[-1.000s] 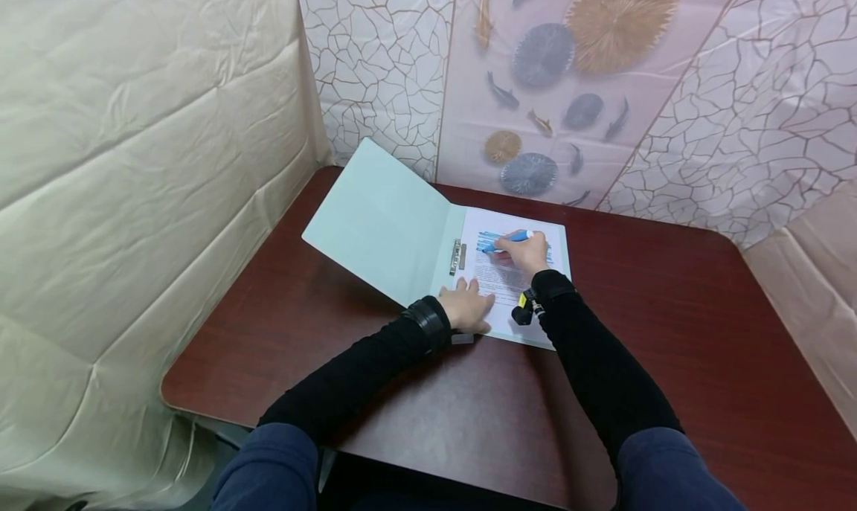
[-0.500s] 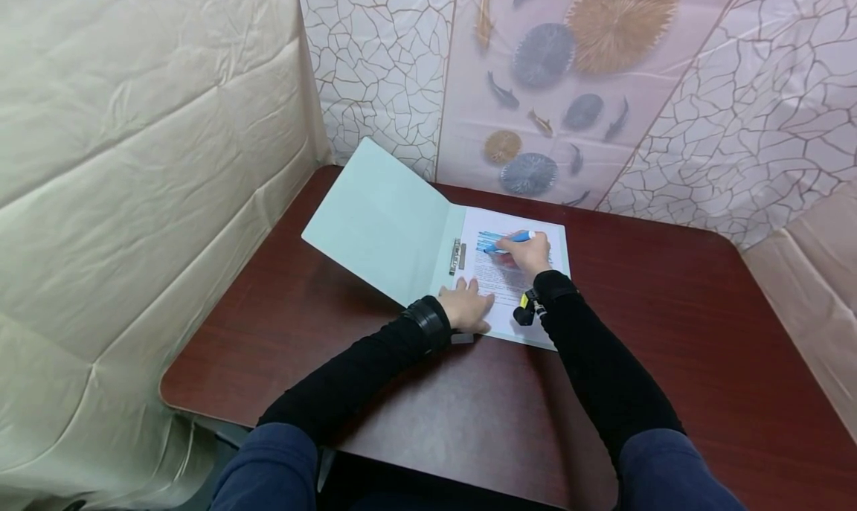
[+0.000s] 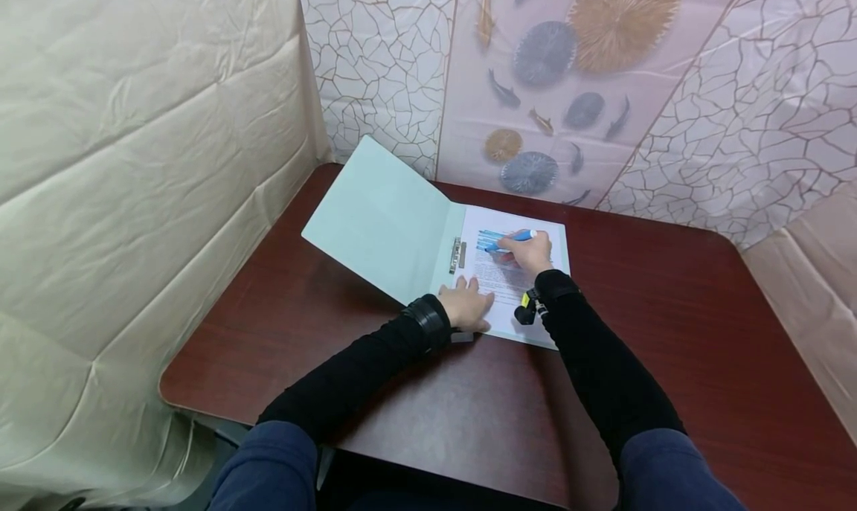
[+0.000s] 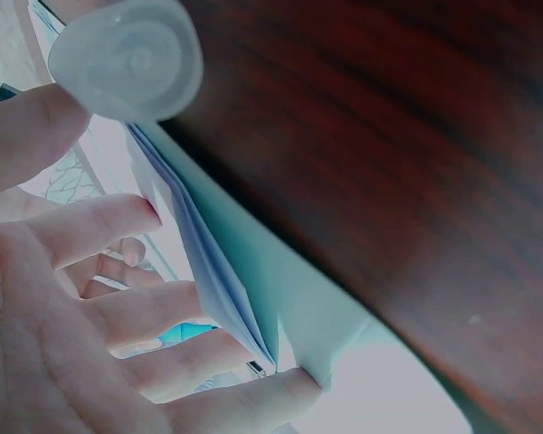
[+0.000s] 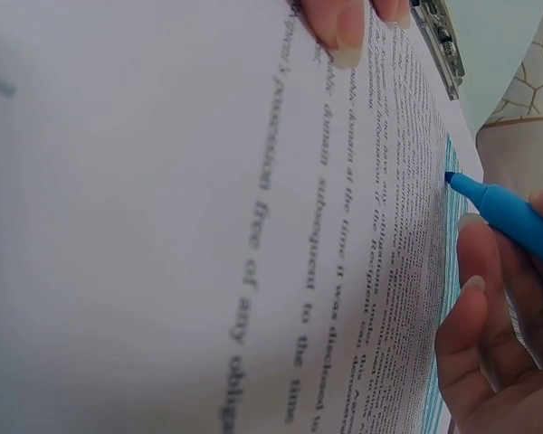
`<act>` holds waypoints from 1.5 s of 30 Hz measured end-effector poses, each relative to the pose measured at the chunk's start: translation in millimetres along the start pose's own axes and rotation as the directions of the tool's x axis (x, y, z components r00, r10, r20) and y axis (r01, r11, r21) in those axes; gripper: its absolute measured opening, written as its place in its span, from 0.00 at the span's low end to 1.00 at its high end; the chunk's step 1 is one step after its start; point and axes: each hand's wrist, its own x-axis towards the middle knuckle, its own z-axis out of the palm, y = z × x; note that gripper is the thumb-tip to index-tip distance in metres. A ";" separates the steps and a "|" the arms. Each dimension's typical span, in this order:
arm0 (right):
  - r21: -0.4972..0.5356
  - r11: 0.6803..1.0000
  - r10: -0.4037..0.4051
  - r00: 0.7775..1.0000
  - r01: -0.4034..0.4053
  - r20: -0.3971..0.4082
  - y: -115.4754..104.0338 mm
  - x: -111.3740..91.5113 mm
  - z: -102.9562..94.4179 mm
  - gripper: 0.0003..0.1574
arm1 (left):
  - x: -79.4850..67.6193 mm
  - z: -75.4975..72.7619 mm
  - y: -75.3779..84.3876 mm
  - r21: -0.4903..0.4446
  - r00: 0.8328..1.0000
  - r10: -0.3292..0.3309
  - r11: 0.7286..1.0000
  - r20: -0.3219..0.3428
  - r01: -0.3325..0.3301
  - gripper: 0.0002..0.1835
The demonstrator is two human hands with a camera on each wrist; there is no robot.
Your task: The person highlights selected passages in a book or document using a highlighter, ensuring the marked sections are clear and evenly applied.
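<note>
My right hand (image 3: 532,254) pinches a blue highlighter (image 3: 521,236) between thumb and fingers. In the right wrist view its dark blue tip (image 5: 450,178) meets the printed sheet (image 5: 253,226), beside blue strokes (image 5: 433,407) across several lines. My left hand (image 3: 465,306) rests with spread fingers on the sheet's lower left part. The left wrist view shows those fingers (image 4: 176,312) reaching over the paper edge. A round translucent cap-like piece (image 4: 131,59) appears at the thumb's tip there; I cannot tell whether the thumb touches it.
The sheet lies in a pale green folder (image 3: 388,213), its cover raised to the left. A metal clip (image 3: 457,255) sits by the spine. All of it is on a dark red-brown table (image 3: 669,332), with a patterned cloth wall (image 3: 375,72) behind.
My right hand and the highlighter have shifted very slightly to the right along the blue strokes. The left hand stays in place on the sheet.
</note>
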 end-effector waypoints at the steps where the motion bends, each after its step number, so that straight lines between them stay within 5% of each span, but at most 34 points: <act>1: 0.000 1.000 -0.002 1.000 0.002 0.001 -0.4 -0.4 -0.5 0.28 | 0.1 -0.2 -0.1 0.000 1.000 0.001 1.000 -0.001 -0.001 0.36; 13: -0.007 0.999 -0.041 0.999 0.041 -0.021 -3.0 -0.5 -2.5 0.16 | -0.6 -4.5 -0.6 -0.008 1.000 -0.003 1.000 -0.006 0.003 0.36; 27: -0.044 0.999 0.008 0.998 -0.011 -0.064 -1.0 0.2 -1.7 0.30 | -0.2 -3.8 -0.3 -0.003 1.000 -0.001 1.000 0.005 0.001 0.36; 45: -0.017 1.000 0.021 0.998 -0.022 -0.053 -0.6 -1.0 -5.7 0.21 | -0.4 -1.5 0.1 -0.009 1.000 -0.009 1.000 0.001 0.009 0.36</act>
